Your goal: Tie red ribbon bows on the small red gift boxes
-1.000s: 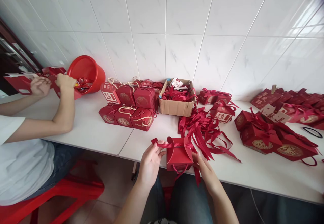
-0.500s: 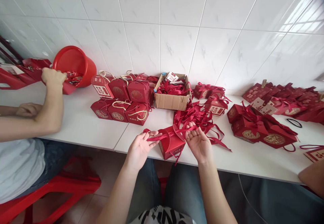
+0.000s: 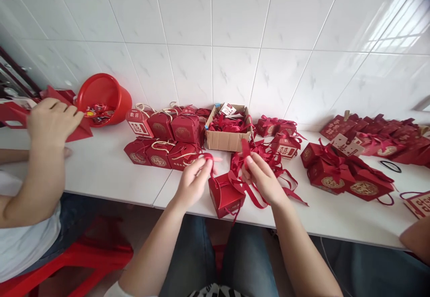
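A small red gift box [image 3: 225, 197] stands at the near edge of the white table [image 3: 110, 171], right in front of me. A red ribbon [image 3: 235, 181] runs around it, and each of my hands pinches one end. My left hand [image 3: 194, 179] is closed on the ribbon's left end, raised above the box's left side. My right hand [image 3: 262, 177] is closed on the right end, lifted above the box's right side. A loose heap of red ribbons [image 3: 268, 162] lies just behind my right hand.
Finished red boxes with rope handles [image 3: 168, 140] sit left of a cardboard box of ribbons [image 3: 227, 139]. More ribbon-tied boxes [image 3: 339, 171] lie to the right. A red bucket [image 3: 104, 97] lies tipped at far left, where another person's hand [image 3: 50, 120] holds red card. A red stool [image 3: 77, 261] stands below.
Both my hands rose from beside the box, pulling the ribbon ends upward. The person at left lifted a hand with red card nearer to the camera.
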A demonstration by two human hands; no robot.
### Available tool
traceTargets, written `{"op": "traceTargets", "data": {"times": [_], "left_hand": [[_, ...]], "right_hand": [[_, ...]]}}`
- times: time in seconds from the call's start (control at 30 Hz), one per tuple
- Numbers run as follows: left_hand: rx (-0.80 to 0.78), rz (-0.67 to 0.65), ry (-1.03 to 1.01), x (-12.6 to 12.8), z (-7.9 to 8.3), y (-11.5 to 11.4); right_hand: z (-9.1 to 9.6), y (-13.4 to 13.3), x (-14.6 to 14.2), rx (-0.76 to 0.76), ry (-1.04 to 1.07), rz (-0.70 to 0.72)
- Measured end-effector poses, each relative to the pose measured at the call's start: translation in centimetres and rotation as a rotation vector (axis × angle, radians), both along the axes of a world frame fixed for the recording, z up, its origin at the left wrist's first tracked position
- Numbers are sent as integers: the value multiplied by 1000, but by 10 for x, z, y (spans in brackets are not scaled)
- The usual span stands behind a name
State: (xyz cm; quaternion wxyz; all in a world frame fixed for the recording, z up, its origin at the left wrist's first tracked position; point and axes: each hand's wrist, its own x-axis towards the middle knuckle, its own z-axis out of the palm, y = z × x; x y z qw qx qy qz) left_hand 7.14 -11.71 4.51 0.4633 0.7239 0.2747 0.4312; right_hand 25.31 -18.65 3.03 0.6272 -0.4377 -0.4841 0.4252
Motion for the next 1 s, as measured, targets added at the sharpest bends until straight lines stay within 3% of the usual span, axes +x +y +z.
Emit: {"op": "traceTargets", "data": {"times": [0.1, 0.23, 0.5, 0.63, 0.8, 0.87, 1.0], "left_hand": [[223, -127, 285, 16, 14, -2], [453, -136, 485, 24, 14, -2], [799, 67, 430, 20, 5, 1], [741, -37, 351, 20, 14, 1], [423, -108, 255, 12, 28, 8], [434, -78, 258, 7, 29, 10], [624, 28, 311, 0, 21, 4]], "right_hand": [[17, 4, -9, 12, -291, 101], [26, 5, -10, 37, -566, 88], [22, 4, -7, 9, -556, 137], [25, 6, -9, 24, -417, 190], [32, 9, -2, -51, -311, 209], [32, 9, 1, -56, -270, 197], [29, 13, 5, -127, -72, 246]]}}
